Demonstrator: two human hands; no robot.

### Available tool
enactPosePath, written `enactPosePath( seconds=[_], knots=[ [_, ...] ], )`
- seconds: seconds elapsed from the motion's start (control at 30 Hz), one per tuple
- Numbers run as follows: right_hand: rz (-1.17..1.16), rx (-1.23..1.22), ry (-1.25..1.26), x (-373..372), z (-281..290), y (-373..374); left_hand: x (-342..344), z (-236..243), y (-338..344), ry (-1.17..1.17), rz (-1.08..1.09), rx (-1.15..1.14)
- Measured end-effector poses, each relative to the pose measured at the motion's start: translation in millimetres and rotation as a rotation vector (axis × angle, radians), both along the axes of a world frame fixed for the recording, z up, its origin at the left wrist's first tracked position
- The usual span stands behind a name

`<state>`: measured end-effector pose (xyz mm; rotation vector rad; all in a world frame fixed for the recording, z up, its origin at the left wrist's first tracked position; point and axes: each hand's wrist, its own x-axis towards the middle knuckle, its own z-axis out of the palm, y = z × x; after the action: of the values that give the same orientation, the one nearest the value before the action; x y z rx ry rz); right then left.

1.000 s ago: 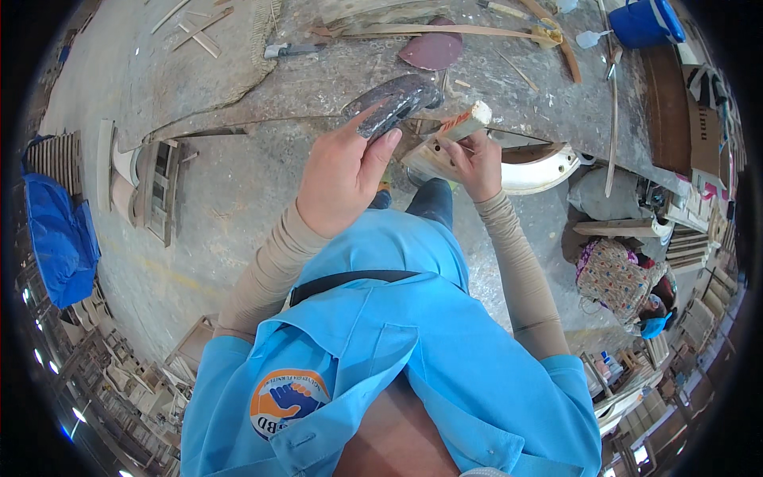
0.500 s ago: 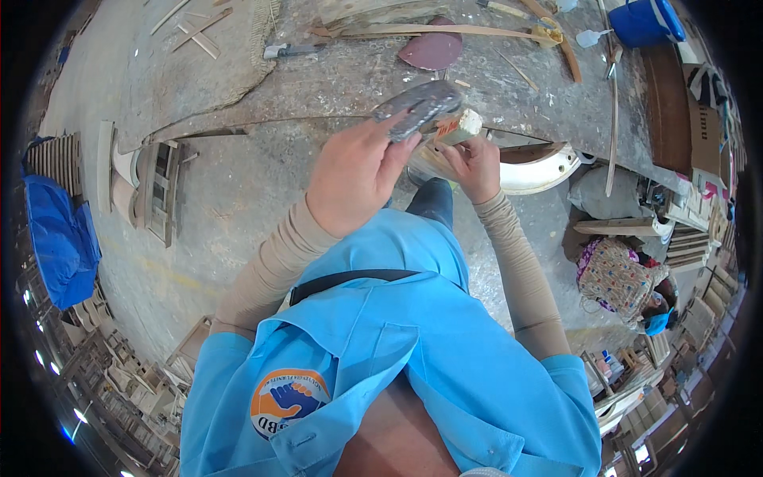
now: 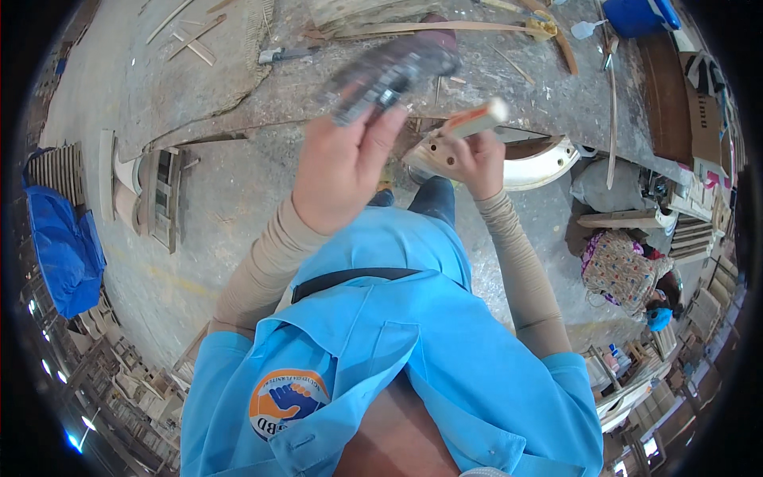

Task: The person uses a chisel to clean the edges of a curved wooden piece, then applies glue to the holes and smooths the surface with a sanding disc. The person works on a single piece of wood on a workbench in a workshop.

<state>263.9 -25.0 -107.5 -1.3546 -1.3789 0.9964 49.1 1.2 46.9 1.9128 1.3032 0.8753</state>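
Note:
My left hand (image 3: pixel 338 171) is closed around a dark grey, shiny object (image 3: pixel 397 70), smeared by motion; its kind cannot be made out. To the right, my right hand (image 3: pixel 478 163) grips a pale tube-like piece with red and green marks (image 3: pixel 473 119) and a whitish end. Its exact kind does not show. The two held things are apart, above the near edge of the worktable (image 3: pixel 318 99). Just beyond and below my right hand lies a curved cream wooden part with round holes (image 3: pixel 532 171).
On the worktable are a long thin wood strip (image 3: pixel 469 27), a grey-handled tool (image 3: pixel 278 56) and a blue container (image 3: pixel 640 17). A cardboard box (image 3: pixel 707 119) stands at the right. A person in patterned clothing (image 3: pixel 628 266) is low down at right. Blue sheeting (image 3: pixel 63 246) hangs at far left.
My left hand has moved a little left and the dark object has swung up and left, away from the pale piece. My right hand has shifted slightly right, tilting the pale piece.

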Motion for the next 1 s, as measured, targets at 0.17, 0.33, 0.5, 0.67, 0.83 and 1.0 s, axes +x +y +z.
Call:
enactPosePath(
  seconds=[0.17, 0.33, 0.5, 0.67, 0.83, 1.0],
  knots=[
    [-0.343, -0.045, 0.512, 3.5, 4.7, 8.4, -11.9, -33.0, 9.2, -0.264, 0.154, -0.316],
    [-0.416, 0.012, 0.581, 7.1, 1.2, 10.4, -19.0, -95.9, 1.0, -0.157, 0.167, -0.361],
    [-0.469, 0.021, 0.628, 6.9, -2.4, 10.0, -8.0, -135.2, -3.8, -0.184, 0.128, -0.542],
    [-0.497, 0.030, 0.648, 7.5, -2.8, 8.9, 8.1, -145.0, -2.3, -0.115, 0.080, -0.461],
    [-0.491, 0.030, 0.666, 8.2, -5.0, 8.7, 16.2, -142.4, 1.7, -0.111, 0.060, -0.482],
    [-0.480, 0.028, 0.655, 7.7, -2.8, 8.3, 19.3, -146.1, 3.0, -0.116, 0.048, -0.491]
  ],
)
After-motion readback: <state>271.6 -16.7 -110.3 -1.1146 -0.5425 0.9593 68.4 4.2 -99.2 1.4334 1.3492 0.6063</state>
